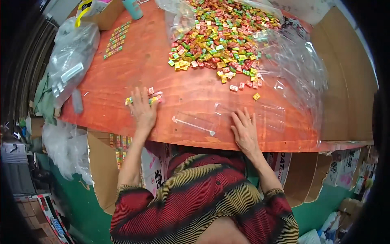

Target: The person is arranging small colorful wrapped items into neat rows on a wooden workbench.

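My left hand (143, 110) lies with its fingers stretched out over a short row of small wrapped candies (155, 99), which seems to sit in a clear plastic sleeve. The fingers hide the middle of that row. One red and white candy (151, 90) sits just beyond it. To the right, my right hand (246, 132) rests palm down near the table's front edge, fingers apart. Its fingertips touch or overlap some clear plastic trays (270, 116); exact contact cannot be made out. Between the hands lies a flat clear plastic case (194, 124) with a white edge.
A big heap of colourful wrapped candies (219, 44) covers the far middle of the red table (101, 87). Clear plastic bags (290, 61) spread at the right, beside a cardboard panel (345, 77). Finished-looking candy rows (117, 39) lie far left. An open carton (101, 166) stands below the edge.
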The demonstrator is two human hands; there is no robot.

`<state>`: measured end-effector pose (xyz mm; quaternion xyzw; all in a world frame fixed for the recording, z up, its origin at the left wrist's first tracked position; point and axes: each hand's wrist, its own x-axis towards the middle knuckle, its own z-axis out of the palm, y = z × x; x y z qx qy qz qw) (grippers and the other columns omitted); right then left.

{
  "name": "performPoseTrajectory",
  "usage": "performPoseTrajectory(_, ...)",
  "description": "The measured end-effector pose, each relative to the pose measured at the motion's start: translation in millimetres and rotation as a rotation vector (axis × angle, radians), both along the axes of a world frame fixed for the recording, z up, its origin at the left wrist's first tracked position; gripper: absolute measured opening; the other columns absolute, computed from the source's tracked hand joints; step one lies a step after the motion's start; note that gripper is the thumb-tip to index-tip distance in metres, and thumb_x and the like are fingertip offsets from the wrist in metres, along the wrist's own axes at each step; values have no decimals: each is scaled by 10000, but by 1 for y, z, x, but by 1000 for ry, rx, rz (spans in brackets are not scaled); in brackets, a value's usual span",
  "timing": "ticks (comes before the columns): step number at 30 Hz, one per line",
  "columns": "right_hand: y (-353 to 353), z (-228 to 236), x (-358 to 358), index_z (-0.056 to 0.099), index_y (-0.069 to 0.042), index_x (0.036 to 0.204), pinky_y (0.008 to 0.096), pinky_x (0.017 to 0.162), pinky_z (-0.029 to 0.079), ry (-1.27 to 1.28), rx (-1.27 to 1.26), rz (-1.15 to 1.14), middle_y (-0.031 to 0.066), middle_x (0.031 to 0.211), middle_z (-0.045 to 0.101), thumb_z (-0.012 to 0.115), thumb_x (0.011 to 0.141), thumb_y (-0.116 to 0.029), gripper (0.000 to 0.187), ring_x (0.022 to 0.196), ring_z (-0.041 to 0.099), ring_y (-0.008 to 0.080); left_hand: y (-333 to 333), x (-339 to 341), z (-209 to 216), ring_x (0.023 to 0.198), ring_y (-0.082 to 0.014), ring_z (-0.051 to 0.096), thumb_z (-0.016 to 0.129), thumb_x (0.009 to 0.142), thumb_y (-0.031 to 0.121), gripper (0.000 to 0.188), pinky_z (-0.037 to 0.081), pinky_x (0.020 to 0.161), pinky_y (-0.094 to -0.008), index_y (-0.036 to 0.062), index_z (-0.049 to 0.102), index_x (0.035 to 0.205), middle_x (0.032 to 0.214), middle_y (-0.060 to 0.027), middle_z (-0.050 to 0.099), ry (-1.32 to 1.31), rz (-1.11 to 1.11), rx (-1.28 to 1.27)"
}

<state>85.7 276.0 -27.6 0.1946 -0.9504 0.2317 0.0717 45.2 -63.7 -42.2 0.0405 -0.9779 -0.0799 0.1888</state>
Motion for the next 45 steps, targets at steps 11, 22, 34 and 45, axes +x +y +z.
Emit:
performPoseTrajectory(11, -5, 1, -14, 574, -84, 1092, 553, 1010, 220, -39, 83, 108, 119, 1277, 443, 528, 802, -73, 294, 1257, 327, 340, -27, -12, 23, 1290, -369, 235, 532, 821, 323, 598, 140, 1036, -530, 87, 335, 1334, 1374, -181, 312, -65, -125, -56)
performPoseTrajectory(22, -35, 35, -93, 508, -50, 1126, 380, 770, 464, 70, -18, 35, 178, 1118, 501, 520, 759, -31, 368, 958, 539, 341, 84, 25, 14, 1278, -371, 264, 544, 822, 283, 554, 192, 1017, -541, 60, 377, 1301, 1358, -205, 315, -233, -494, 324)
performPoseTrajectory(34, -114, -6, -170, 533, -73, 1038, 384, 598, 478, 263, 93, 63, 151, 931, 503, 471, 774, -60, 271, 768, 549, 302, 79, -117, -10, 1238, -416, 296, 548, 832, 187, 502, 305, 987, -474, 40, 386, 1284, 1370, -253, 253, -17, -234, 183)
performPoseTrajectory(45, -50, 7, -134, 546, -85, 976, 404, 556, 489, 184, 100, -25, 143, 994, 509, 542, 750, -72, 226, 760, 576, 314, 110, -61, 20, 1068, -356, 475, 551, 776, 40, 386, 393, 901, -413, 35, 495, 1158, 1147, -175, 502, -29, -442, 705)
